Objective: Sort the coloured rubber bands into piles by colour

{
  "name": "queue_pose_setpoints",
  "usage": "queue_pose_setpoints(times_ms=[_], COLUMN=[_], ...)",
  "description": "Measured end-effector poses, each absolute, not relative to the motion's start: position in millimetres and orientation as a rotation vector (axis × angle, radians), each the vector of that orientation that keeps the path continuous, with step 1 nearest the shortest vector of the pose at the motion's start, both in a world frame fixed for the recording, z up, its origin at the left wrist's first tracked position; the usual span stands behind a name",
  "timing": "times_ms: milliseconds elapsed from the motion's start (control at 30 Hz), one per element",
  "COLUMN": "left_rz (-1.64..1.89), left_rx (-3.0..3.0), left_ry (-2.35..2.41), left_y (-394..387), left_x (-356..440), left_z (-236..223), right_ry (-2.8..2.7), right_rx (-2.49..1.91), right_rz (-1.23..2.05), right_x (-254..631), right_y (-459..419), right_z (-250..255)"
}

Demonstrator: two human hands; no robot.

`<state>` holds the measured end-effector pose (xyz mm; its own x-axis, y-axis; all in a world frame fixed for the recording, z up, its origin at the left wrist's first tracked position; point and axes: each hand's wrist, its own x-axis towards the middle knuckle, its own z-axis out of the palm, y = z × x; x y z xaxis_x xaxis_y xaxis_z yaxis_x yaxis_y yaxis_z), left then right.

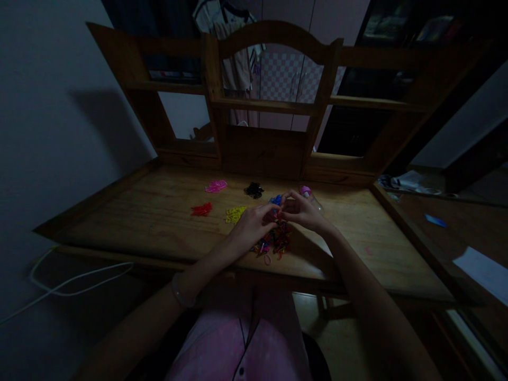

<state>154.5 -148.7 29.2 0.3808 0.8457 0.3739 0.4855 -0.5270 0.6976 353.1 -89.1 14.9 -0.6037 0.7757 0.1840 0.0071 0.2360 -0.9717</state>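
Note:
Over the desk, my left hand (254, 225) and my right hand (304, 212) meet with fingertips pinched together. Something small and reddish shows between the left fingertips; its kind is too small to make out, and what the right fingers hold is hidden. Just below them lies a mixed heap of small coloured looped pieces (281, 241), with a single pink looped piece (267, 260) at its near side. Sorted by colour around the hands are a yellow pile (235, 214), a blue pile (275, 200) partly covered by my hands, a black pile (254, 190), a red pile (201, 209) and a pink pile (216, 186).
A clear bottle with a pink cap (305, 191) lies behind my right hand. The wooden desk (159, 206) has a raised shelf unit (265, 108) along its back. A white cable (79, 283) hangs at the left, and white paper (484, 272) lies on the right-hand surface.

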Motion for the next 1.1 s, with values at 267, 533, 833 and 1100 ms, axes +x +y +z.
queue_pose_setpoints(times_ms=[267,533,833,1100], left_rz=[1.037,0.992,1.014,1.086], left_rx=[2.158,1.942,1.904,1.992], left_ry=[1.219,1.208,1.147,1.373], left_y=[-153.5,-155.0,-147.0,-130.0], left_x=[155.3,148.6,143.7,115.9], left_z=[36.1,27.9,19.7,19.7], right_ry=[-1.838,-1.840,-1.883,-1.734], right_rx=[-0.699,-0.741,-0.787,-0.854], right_rz=[1.497,1.420,1.272,1.127], right_x=[351.6,352.4,352.7,355.1], right_y=[-92.6,-89.8,-92.0,-89.4], right_z=[17.6,17.1,24.1,24.3])
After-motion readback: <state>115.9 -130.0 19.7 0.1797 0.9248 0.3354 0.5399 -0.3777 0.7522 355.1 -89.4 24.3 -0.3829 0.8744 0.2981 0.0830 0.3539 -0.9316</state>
